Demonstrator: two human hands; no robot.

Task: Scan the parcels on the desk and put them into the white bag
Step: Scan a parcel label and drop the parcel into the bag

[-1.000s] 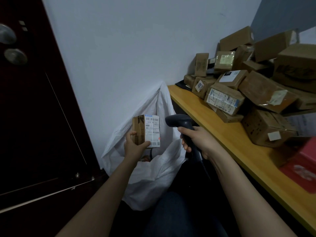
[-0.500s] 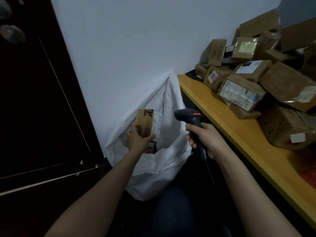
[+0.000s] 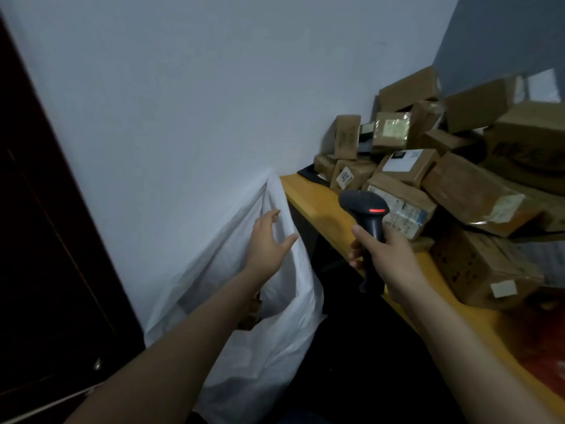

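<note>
A white bag [image 3: 275,341] stands open against the wall at the desk's left end. My left hand [image 3: 267,240] hovers over its mouth with fingers spread and nothing in it. Brown parcels show dimly inside the bag [image 3: 250,313]. My right hand [image 3: 385,255] grips the handle of a black barcode scanner [image 3: 365,209], whose red light is on. The scanner is raised in front of a heap of cardboard parcels [image 3: 458,185] on the wooden desk [image 3: 308,194]. A parcel with a blue-and-white label [image 3: 403,209] lies just behind the scanner head.
A dark door [image 3: 39,240] fills the left side. The pale wall stands behind the bag. Parcels are stacked several high toward the right corner. A red item [image 3: 550,374] lies at the desk's near right edge. Dark floor space lies between bag and desk.
My left hand let go of the small labelled parcel, which is gone from view at the bag's mouth; the hand now rises empty. My right hand with the scanner lifted toward the desk.
</note>
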